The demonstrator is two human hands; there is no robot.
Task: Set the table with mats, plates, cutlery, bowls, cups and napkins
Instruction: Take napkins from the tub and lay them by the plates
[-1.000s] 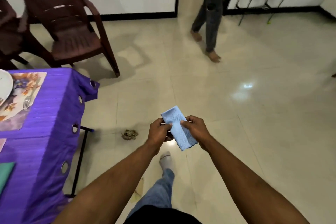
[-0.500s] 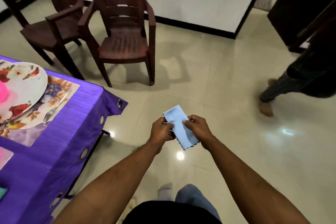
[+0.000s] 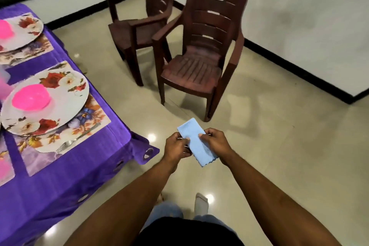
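Beige floor tiles lie under me; my left hand and right hand both pinch a folded blue napkin beside the purple-clothed table.

A table stood at the left, covered by a purple cloth whose eyelet edge hung over the near corner. Flowered mats lay directly on the cloth. The nearest full mat carried a flowered plate with a pink bowl on it, and a fork lay on the mat just beside the plate. A farther mat held a second flowered plate. The pale tiled floor carried two brown chairs set close together near the wall.
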